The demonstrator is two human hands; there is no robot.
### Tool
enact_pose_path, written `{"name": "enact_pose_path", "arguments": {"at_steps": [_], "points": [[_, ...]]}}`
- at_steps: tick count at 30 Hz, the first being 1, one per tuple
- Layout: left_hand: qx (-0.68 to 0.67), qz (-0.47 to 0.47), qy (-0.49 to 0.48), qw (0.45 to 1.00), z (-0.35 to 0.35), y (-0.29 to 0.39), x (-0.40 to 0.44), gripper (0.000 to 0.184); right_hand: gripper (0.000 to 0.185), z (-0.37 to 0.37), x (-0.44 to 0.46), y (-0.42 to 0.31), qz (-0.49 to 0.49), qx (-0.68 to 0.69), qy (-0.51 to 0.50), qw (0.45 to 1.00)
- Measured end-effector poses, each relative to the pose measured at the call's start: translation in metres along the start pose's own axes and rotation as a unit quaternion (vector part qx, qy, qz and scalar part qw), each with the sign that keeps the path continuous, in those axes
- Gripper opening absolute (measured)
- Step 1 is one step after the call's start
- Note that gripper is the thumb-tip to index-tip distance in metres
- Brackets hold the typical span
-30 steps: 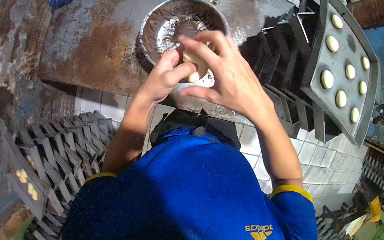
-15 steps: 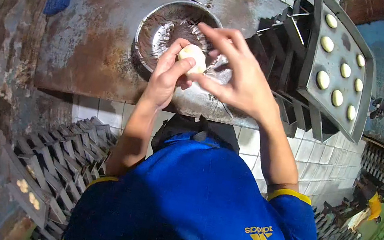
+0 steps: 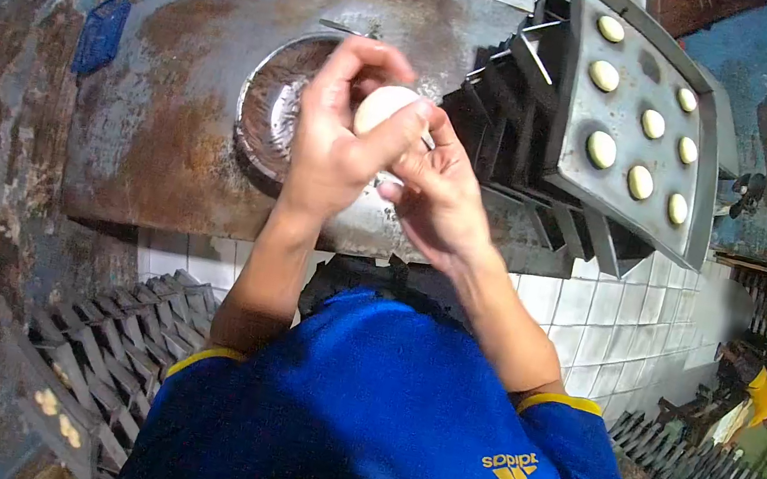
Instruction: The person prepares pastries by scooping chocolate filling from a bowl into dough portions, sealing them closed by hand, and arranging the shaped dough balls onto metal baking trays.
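Note:
A pale, smooth dough ball [image 3: 384, 112] is held up between both hands above the table. My left hand [image 3: 332, 150] cups it from the left, with its fingers curled over the far side and its thumb across the front. My right hand [image 3: 447, 194] closes in from the right, its fingers and thumb against the ball and the left thumb. Some right fingertips are hidden behind the left hand. Just behind and left of the hands stands a round metal bowl [image 3: 247, 131], its inside smeared with dark brown paste. The hands cover its right part.
At the right, a metal tray [image 3: 620, 162] with several dough balls rests on a stack of dark trays [image 3: 499, 122]. A thin metal utensil [image 3: 343, 28] lies beyond the bowl on the worn table [image 3: 160, 121]. A blue basket [image 3: 101, 35] sits far left. More stacked trays [image 3: 115, 327] stand lower left.
My right hand was spread apart beside the dough ball and has now closed in against it. My left hand has turned further over the ball. The whole view has shifted slightly.

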State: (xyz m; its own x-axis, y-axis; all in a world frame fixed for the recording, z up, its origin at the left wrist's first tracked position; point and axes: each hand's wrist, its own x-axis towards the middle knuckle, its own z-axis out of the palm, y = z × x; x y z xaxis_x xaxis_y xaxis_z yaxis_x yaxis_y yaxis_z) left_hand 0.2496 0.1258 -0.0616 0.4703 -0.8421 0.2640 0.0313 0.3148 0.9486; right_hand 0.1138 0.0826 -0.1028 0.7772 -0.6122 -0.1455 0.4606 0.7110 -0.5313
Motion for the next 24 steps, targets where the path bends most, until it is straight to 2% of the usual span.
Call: {"name": "enact_pose_path", "arguments": {"at_steps": [1, 3, 4, 6, 8, 9, 10, 11, 13, 16, 18, 19, 20, 21, 22, 23, 24], "points": [[0.015, 0.016, -0.022, 1.0, 0.018, 0.011, 0.004, 0.025, 0.041, 0.002, -0.005, -0.002, -0.046, -0.002, -0.019, 0.999], [-0.155, -0.024, -0.09, 0.984, 0.053, 0.005, 0.004, 0.023, 0.053, -0.002, -0.003, -0.002, -0.232, -0.08, 0.068, 0.967], [-0.137, -0.019, -0.103, 0.985, 0.068, 0.008, 0.004, 0.025, 0.055, -0.005, -0.009, -0.019, -0.239, -0.117, 0.106, 0.958], [-0.179, 0.018, -0.133, 0.975, 0.097, 0.001, 0.006, 0.033, 0.042, -0.018, -0.019, -0.046, -0.286, -0.175, 0.121, 0.934], [-0.169, 0.025, -0.13, 0.977, 0.126, 0.006, 0.007, 0.04, 0.041, -0.022, -0.036, -0.078, -0.282, -0.197, 0.093, 0.934], [-0.159, 0.026, -0.121, 0.979, 0.139, 0.014, 0.008, 0.044, 0.042, -0.024, -0.047, -0.096, -0.278, -0.195, 0.045, 0.94], [-0.15, 0.038, -0.131, 0.979, 0.149, 0.019, 0.01, 0.05, 0.047, -0.029, -0.063, -0.125, -0.237, -0.287, -0.021, 0.928], [-0.195, 0.063, -0.132, 0.97, 0.162, 0.021, 0.013, 0.055, 0.055, -0.032, -0.078, -0.154, -0.182, -0.35, -0.083, 0.915], [-0.184, 0.154, -0.205, 0.949, 0.195, 0.015, 0.012, 0.061, 0.067, -0.037, -0.094, -0.166, -0.263, -0.267, -0.049, 0.926], [-0.206, 0.16, -0.251, 0.932, 0.25, 0.007, 0.02, 0.062, 0.071, -0.071, -0.1, -0.18, -0.377, -0.202, 0.024, 0.904], [-0.2, 0.147, -0.241, 0.938, 0.263, -0.003, 0.029, 0.063, 0.049, -0.086, -0.112, -0.223, -0.31, -0.421, 0.024, 0.852], [-0.116, 0.154, -0.219, 0.956, 0.264, -0.01, 0.039, 0.063, 0.035, -0.079, -0.119, -0.266, -0.155, -0.541, 0.014, 0.827], [-0.03, 0.159, -0.195, 0.967, 0.265, -0.017, 0.05, 0.063, 0.021, -0.072, -0.127, -0.309, -0.006, -0.663, -0.031, 0.748], [0.067, 0.219, -0.18, 0.956, 0.274, -0.029, 0.066, 0.063, 0.026, -0.087, -0.13, -0.322, -0.087, -0.692, -0.002, 0.717], [0.16, 0.278, -0.155, 0.934, 0.283, -0.042, 0.081, 0.063, 0.032, -0.094, -0.128, -0.339, -0.126, -0.651, 0.043, 0.747], [0.098, 0.136, -0.193, 0.967, 0.297, -0.049, 0.083, 0.065, 0.04, -0.098, -0.123, -0.356, -0.161, -0.606, 0.09, 0.774], [0.057, 0.112, -0.22, 0.967, 0.316, -0.065, 0.091, 0.066, 0.047, -0.102, -0.115, -0.369, -0.185, -0.606, 0.061, 0.771]]}}
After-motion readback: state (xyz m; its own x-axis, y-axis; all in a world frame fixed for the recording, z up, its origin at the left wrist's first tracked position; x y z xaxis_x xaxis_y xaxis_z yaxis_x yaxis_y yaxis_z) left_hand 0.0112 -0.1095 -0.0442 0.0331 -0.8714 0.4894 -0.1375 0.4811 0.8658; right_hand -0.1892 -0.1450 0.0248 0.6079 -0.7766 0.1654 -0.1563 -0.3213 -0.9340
